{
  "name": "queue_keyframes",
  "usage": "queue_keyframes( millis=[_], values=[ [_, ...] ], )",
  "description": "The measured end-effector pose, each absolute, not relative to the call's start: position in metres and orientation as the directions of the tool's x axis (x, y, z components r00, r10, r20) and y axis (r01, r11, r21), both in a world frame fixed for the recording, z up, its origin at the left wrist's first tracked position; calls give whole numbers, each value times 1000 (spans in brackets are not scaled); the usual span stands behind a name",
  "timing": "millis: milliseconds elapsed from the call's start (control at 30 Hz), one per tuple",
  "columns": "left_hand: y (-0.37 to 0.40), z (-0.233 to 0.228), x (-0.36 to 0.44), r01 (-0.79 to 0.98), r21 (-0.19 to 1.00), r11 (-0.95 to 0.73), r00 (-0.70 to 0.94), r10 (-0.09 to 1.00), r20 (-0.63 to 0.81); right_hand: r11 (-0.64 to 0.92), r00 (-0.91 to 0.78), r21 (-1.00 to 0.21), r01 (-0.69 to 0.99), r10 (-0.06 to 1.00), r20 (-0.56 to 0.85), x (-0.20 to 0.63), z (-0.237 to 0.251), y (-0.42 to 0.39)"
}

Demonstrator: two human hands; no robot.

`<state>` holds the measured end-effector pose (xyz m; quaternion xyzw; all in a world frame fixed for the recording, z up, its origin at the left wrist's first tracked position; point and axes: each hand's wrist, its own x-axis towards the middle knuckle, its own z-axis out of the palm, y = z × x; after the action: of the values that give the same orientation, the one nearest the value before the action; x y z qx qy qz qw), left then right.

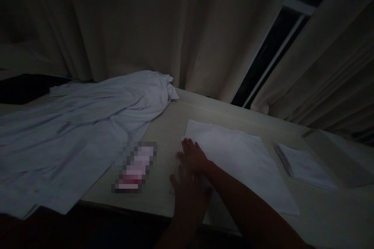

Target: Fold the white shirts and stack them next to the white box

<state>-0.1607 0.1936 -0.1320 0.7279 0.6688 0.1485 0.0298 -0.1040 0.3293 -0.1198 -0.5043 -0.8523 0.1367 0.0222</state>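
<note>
White folded cloth (pixel 239 163): one | left hand (pixel 188 198), right hand (pixel 194 157): two, grips spread flat on it

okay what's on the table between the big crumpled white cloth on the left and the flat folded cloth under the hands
In the head view, a small pinkish, blurred-out object lies on the bare table between the crumpled cloth and the folded cloth; what it is cannot be told.

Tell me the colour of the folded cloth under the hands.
White folded cloth, plain, seen in the head view.
</note>
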Motion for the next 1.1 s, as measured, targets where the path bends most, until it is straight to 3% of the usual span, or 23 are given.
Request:
queue_keyframes(
  millis=[367, 767, 933, 1100],
  values=[
    [198, -142, -164, 935, 339, -100, 35, 981, 193, 409, -433, -226, 884, 899, -67, -105, -135, 416],
    [203, -156, -164, 936, 337, -101, 51, 987, 154, 388, -400, -197, 900, 916, -23, -108, -147, 474],
    [203, -146, -163, 936, 342, -78, 26, 988, 155, 444, -459, -186, 876, 888, -41, -116, -123, 449],
    [203, -144, -163, 942, 322, -95, 56, 990, 128, 609, -622, -214, 764, 783, 4, -126, -104, 346]
  ],
)
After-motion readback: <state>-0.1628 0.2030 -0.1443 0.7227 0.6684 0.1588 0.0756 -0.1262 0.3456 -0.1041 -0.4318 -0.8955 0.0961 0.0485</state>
